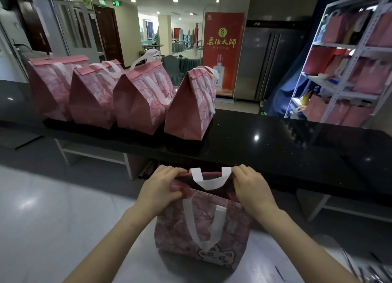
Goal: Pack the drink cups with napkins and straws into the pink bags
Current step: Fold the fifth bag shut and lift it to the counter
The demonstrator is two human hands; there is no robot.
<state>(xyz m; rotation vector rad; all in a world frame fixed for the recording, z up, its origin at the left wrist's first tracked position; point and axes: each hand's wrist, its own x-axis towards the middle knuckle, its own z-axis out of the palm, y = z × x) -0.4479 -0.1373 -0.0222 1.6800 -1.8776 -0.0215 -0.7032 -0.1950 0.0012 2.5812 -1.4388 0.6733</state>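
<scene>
Both your hands, left hand (pixel 158 186) and right hand (pixel 251 187), pinch the near pink bag (pixel 201 229) top on the white table (pixel 53 219); four folded bags (pixel 135 100) wait on the black counter (pixel 275 145), this one remains unsealed.

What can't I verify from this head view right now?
Head view:
Inside the near pink bag: left hand and right hand pinch its top closed; walls hide any cup, napkin, straw.
Inside the four bags on the black counter: folded tops hide it.
Bottom-right objects: blurred, cut by the frame edge.
</scene>
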